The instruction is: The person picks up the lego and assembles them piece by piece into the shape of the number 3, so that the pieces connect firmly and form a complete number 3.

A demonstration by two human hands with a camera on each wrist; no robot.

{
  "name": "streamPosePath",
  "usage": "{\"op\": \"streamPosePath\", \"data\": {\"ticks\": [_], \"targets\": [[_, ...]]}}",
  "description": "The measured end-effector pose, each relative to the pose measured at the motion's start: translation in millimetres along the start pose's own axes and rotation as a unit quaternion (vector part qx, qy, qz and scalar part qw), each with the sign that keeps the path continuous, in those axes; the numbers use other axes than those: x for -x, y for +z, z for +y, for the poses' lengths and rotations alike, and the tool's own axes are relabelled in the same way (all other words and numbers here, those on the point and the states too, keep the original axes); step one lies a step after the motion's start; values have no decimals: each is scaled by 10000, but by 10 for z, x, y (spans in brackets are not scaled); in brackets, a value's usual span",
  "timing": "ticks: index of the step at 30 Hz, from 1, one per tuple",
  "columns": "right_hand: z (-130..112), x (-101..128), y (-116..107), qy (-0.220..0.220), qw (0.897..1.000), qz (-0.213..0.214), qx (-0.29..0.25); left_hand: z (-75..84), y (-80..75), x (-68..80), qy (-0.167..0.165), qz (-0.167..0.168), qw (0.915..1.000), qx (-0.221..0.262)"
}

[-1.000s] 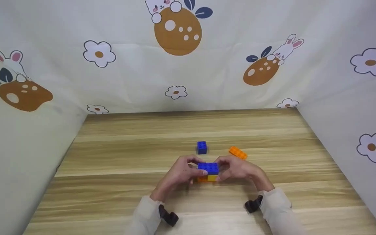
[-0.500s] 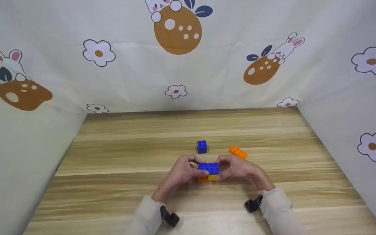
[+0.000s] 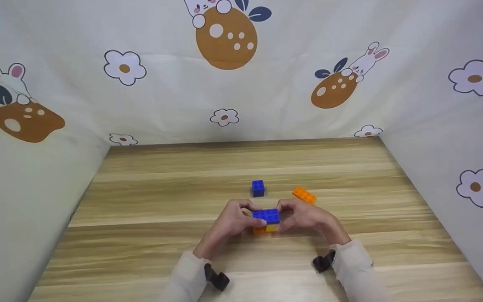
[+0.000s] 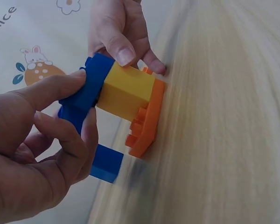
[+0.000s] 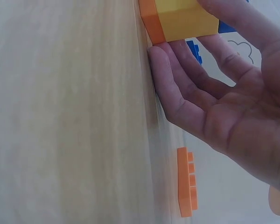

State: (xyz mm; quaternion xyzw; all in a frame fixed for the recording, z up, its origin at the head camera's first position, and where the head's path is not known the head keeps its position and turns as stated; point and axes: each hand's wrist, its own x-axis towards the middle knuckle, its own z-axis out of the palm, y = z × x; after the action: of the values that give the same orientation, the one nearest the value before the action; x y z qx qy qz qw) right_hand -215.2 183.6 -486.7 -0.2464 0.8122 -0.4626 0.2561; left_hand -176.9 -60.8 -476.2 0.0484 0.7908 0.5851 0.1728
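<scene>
In the head view, a small stack stands on the table, between my two hands. Its top is a blue brick (image 3: pixel 266 215). Under one end of that sits a yellow brick (image 4: pixel 126 91), which rests on a flat orange brick (image 4: pixel 149 119) with bare studs at its other end. My left hand (image 3: pixel 235 220) pinches the blue brick between thumb and fingers. My right hand (image 3: pixel 302 215) holds the yellow brick from the other side, thumb on its near face and fingers behind; part of that grip is hidden in the right wrist view.
A loose blue brick (image 3: pixel 258 188) stands behind the stack. Beyond the right hand lies another flat orange brick (image 3: pixel 304 195). Patterned cloth (image 3: pixel 166 96) walls in the wooden table (image 3: pixel 162 176) at the back and sides.
Both hands keep their hold on the stack, which stays in the same place on the table. The whole view shifts very slightly; no brick is moved or let go.
</scene>
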Motion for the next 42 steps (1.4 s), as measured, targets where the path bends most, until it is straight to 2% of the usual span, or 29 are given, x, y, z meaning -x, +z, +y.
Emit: {"op": "streamPosePath", "data": {"ticks": [11,18,22,27,33,39,42], "targets": [[-17,15,10,126,9999,67,33,-12,18,1,-139,121,9998,-26],[-8,22,1,147,9998,119,100,33,30,-5,-333,30,9992,-239],[-9,21,1,219,9996,126,106,9,2,-23,-153,-162,9995,-234],[-16,9,13,334,9994,94,16,-74,-110,-51,203,-598,9980,-14],[-22,6,10,337,9993,63,142,-176,-265,-83,300,-1084,9935,189],[-24,10,13,281,9995,36,101,-259,-293,-98,353,-1392,9889,373],[-26,10,17,268,9996,34,127,-289,-294,-107,412,-1418,9881,424]]}}
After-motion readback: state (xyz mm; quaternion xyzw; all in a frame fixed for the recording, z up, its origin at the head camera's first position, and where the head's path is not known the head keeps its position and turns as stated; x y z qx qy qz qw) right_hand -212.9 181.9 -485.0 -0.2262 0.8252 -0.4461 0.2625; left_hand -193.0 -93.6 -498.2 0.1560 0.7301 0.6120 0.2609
